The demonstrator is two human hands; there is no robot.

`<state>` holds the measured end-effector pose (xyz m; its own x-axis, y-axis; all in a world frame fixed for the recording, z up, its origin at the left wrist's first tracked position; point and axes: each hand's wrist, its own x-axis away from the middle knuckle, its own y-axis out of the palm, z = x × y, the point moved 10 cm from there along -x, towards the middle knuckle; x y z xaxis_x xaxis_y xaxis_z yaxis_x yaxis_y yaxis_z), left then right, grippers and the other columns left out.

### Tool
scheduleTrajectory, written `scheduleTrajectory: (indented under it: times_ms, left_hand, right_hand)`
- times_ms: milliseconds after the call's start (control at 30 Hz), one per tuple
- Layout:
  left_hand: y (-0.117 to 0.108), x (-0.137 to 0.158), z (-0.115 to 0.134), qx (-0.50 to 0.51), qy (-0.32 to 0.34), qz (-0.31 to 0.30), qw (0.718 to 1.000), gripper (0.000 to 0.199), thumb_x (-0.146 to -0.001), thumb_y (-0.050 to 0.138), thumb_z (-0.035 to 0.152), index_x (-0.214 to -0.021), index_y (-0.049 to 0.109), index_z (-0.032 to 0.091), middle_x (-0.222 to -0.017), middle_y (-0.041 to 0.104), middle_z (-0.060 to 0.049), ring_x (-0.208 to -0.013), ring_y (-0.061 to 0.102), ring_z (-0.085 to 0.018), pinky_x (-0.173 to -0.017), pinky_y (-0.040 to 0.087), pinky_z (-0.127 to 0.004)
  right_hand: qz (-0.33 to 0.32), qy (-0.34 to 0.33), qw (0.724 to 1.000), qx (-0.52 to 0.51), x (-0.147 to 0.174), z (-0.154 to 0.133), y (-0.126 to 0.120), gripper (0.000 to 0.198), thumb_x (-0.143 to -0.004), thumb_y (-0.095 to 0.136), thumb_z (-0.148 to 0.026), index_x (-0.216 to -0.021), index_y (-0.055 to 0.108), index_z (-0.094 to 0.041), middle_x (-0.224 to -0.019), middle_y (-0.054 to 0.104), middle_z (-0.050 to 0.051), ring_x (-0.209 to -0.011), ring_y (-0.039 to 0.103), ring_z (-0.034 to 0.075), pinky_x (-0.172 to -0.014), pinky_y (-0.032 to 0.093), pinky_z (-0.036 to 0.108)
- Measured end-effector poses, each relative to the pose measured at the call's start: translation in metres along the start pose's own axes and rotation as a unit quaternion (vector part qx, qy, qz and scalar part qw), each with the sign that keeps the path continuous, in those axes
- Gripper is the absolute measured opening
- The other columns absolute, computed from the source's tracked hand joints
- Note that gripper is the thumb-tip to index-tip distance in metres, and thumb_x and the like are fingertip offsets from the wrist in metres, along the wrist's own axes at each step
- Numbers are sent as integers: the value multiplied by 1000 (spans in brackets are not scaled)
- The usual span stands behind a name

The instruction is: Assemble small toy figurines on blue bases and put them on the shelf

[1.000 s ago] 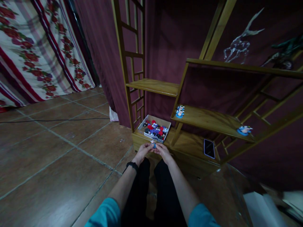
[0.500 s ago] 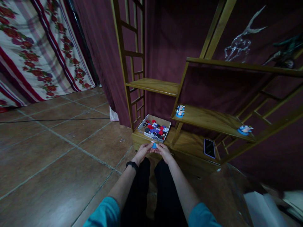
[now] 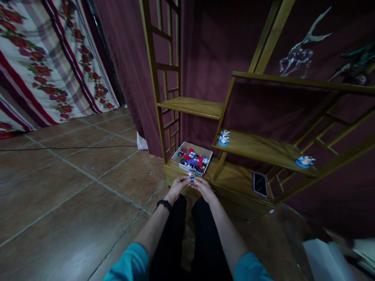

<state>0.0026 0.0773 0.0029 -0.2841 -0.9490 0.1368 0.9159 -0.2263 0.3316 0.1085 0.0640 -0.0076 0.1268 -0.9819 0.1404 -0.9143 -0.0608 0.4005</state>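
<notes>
A small figurine (image 3: pixel 191 176) with a blue base is held upright between my two hands, just in front of the open box. My left hand (image 3: pixel 179 186) pinches it from the left, and my right hand (image 3: pixel 202 185) grips it from the right. Beyond them, a shallow cardboard box (image 3: pixel 206 156) on the low wooden ledge contains a jumble of small red, purple, white and black figurines (image 3: pixel 193 159). Similar blue-based figurines (image 3: pixel 224 138) stand at the left end of the middle shelf. Another figurine (image 3: pixel 305 161) is at its right end.
The wooden display stand (image 3: pixel 254 148) has stepped shelves and lattice sides. A phone (image 3: pixel 259 184) lies on its lowest board. Higher up stands a clear deer ornament (image 3: pixel 299 56), beside a dark sculpture (image 3: pixel 359 64). A thin cable (image 3: pixel 73 148) crosses the tiled floor.
The figurine has turned in my hands: its blue base faced up at me before, and now the figure stands upright. The view has shifted very slightly.
</notes>
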Motion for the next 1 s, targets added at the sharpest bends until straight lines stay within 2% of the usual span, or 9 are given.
scheduleTrajectory:
  times_ms: [200,533,767,1000]
  left_hand:
    - [-4,0,5,-62,36,23,997,36,-55,76,29,-85,64,13,-77,67,-5,-71,59,-15,-74,44,-27]
    - [-6,-6,-1,-37,50,17,998,44,-50,78,23,-89,60,15,-80,66,-3,-71,58,-13,-74,43,-27]
    - [-7,-10,-8,-50,59,14,997,40,-51,76,21,-86,58,15,-74,64,-1,-68,58,-12,-70,44,-26]
    - [-5,-14,-14,-52,72,15,996,40,-51,75,18,-85,56,15,-74,63,-1,-66,57,-12,-67,44,-25]
  right_hand:
    - [10,-6,1000,3,0,0,-3,37,-60,70,-39,-92,65,-20,-101,65,6,-94,60,22,-82,47,36]
    - [5,-7,1000,7,2,-2,-2,37,-59,70,-32,-94,64,-22,-100,65,4,-97,58,21,-86,43,36]
    - [-3,-13,999,31,3,-7,2,37,-61,68,-32,-97,62,-25,-106,64,3,-103,55,23,-87,41,37]
    - [5,-16,999,35,2,-5,-1,40,-59,70,-33,-98,61,-24,-105,63,3,-101,55,22,-83,42,33]
